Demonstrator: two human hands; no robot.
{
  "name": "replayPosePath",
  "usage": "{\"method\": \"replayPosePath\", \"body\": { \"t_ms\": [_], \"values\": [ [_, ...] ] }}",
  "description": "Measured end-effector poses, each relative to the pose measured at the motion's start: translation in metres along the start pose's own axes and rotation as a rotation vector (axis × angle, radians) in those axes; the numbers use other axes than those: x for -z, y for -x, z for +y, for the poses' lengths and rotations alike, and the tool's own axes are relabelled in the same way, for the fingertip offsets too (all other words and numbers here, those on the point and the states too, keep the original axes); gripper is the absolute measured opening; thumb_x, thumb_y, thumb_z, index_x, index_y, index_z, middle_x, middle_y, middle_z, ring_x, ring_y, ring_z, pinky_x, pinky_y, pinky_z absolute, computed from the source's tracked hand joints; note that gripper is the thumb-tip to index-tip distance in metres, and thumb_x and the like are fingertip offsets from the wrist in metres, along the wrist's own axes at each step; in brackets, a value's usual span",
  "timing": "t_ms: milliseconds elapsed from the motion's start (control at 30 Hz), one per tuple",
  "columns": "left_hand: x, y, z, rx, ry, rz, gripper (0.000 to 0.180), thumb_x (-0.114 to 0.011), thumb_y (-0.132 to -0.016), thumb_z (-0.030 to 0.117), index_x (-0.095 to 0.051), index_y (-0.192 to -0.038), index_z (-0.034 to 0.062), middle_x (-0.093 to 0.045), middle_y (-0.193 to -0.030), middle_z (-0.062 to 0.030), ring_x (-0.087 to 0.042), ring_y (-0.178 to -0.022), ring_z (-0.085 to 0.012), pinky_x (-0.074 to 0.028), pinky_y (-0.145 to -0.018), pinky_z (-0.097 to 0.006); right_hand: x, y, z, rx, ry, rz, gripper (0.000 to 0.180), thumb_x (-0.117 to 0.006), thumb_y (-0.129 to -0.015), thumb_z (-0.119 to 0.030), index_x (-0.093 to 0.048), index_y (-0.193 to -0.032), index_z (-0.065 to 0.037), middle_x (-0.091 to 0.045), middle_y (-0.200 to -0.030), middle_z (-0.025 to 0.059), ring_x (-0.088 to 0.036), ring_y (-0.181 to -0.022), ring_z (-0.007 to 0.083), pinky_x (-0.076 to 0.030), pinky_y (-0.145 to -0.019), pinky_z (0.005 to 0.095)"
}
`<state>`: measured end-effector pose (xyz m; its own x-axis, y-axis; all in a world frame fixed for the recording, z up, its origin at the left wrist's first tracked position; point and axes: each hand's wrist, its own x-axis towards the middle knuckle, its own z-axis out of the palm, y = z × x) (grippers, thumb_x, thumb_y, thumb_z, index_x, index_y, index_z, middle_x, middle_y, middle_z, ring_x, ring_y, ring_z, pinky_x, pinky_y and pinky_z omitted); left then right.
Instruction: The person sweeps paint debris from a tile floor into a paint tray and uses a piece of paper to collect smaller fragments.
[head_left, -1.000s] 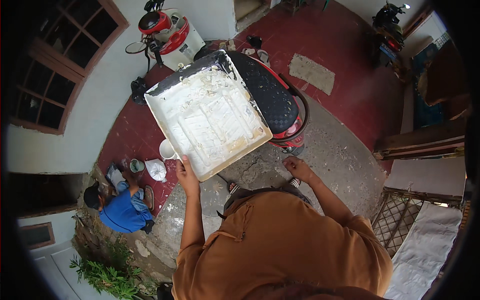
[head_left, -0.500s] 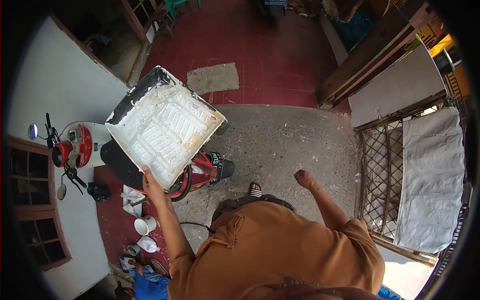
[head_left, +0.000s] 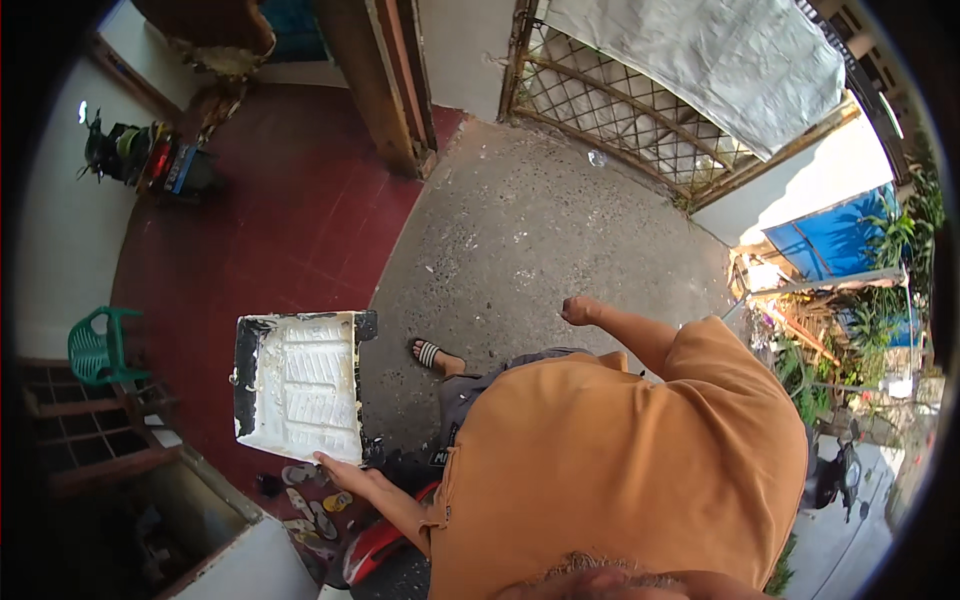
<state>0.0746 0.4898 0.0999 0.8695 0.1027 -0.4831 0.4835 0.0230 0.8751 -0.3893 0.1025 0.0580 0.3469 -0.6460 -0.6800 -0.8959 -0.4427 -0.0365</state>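
Paint tray [head_left: 312, 385], one edge in the closed left hand [head_left: 345, 475], right hand [head_left: 578, 311] in a loose fist.

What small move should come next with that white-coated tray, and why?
Probably bring the right hand over to steady the white-coated tray: only the left hand holds it, at one edge, while the right is well apart from it.

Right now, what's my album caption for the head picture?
Left fingers hold a white-crusted tray; the right hand hangs over grey concrete.
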Motion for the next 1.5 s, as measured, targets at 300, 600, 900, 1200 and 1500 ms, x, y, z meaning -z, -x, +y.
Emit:
{"method": "replayPosePath", "body": {
  "t_ms": [300,600,900,1200,1500],
  "values": [
    [-0.161,-0.164,0.119,-0.082,-0.331,-0.304,0.076,-0.050,-0.095,0.052,-0.049,-0.125,-0.0173,-0.054,-0.128,-0.0268,-0.059,-0.107,-0.0336,-0.048,-0.092,-0.040,0.004,0.026,-0.050,-0.506,-0.446,0.206,0.038,-0.049,-0.085,-0.028,-0.068,-0.108,-0.004,-0.066,-0.112,0.0216,-0.062,-0.107,0.0364,-0.049,-0.092,0.0449],
    [-0.235,-0.113,0.227,-0.316,-0.276,-0.647,0.086,-0.054,-0.092,0.054,-0.035,-0.136,-0.0174,-0.044,-0.138,-0.0241,-0.052,-0.117,-0.0305,-0.044,-0.099,-0.037,-0.056,0.048,-0.169,-0.633,-0.604,0.052,0.040,-0.049,-0.084,-0.029,-0.067,-0.110,-0.005,-0.067,-0.112,0.0195,-0.063,-0.106,0.0359,-0.049,-0.092,0.0456],
    [-0.320,-0.197,0.235,-0.756,-0.659,-1.054,0.065,-0.047,-0.097,0.014,-0.015,-0.152,0.0002,-0.026,-0.153,-0.0192,-0.034,-0.138,-0.0306,-0.029,-0.112,-0.042,-0.042,0.004,-0.226,-0.821,-0.786,-0.211,0.034,-0.045,-0.086,-0.020,-0.071,-0.086,0.002,-0.072,-0.086,0.0170,-0.071,-0.079,0.0288,-0.056,-0.075,0.0416],
    [-0.421,-0.459,0.211,0.038,-0.297,-0.451,0.071,-0.048,-0.098,0.047,-0.048,-0.128,-0.0171,-0.056,-0.124,-0.0248,-0.060,-0.104,-0.0319,-0.049,-0.088,-0.041,0.168,-0.277,-0.287,-0.547,-0.643,-0.076,0.032,-0.043,-0.089,-0.019,-0.065,-0.103,0.001,-0.071,-0.078,0.0148,-0.071,-0.068,0.0249,-0.056,-0.070,0.0381],
    [-0.453,-0.542,0.265,0.040,-0.153,-0.156,0.064,-0.049,-0.098,0.045,-0.050,-0.127,-0.0121,-0.059,-0.122,-0.0221,-0.062,-0.103,-0.0294,-0.051,-0.085,-0.037,0.383,-0.555,-0.430,-0.076,-0.507,0.275,0.032,-0.051,-0.091,-0.026,-0.062,-0.107,0.000,-0.069,-0.071,0.0149,-0.070,-0.061,0.0231,-0.056,-0.062,0.0356]
  ]
}}
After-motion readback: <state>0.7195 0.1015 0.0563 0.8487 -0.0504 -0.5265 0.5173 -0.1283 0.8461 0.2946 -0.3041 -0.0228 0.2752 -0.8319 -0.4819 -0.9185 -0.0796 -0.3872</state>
